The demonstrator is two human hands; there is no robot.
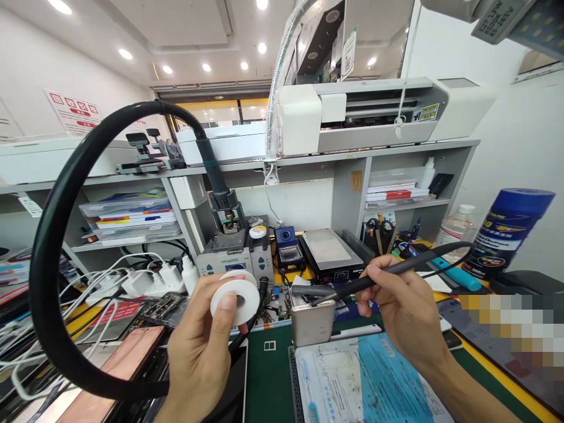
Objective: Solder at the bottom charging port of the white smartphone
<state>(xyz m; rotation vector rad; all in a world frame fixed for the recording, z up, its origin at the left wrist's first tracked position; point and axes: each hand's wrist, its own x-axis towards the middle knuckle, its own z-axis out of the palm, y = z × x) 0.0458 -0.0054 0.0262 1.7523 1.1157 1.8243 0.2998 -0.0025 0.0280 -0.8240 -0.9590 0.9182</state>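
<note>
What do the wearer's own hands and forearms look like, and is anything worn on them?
Both are bare: the left hand and the right hand show no glove, and no ring is visible on the fingers in view. The right forearm shows no sleeve, watch or bracelet; the left one is mostly out of frame.

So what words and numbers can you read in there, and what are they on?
"85-265V", it seems, upside down on the lamp.
"回收价格", probably, on the wall poster.
"356", perhaps, on the blue station.
Too small or blurred: print on the blue can, clear bottle, blue-white sheet and other small labels.
No words show on the white reel.
</note>
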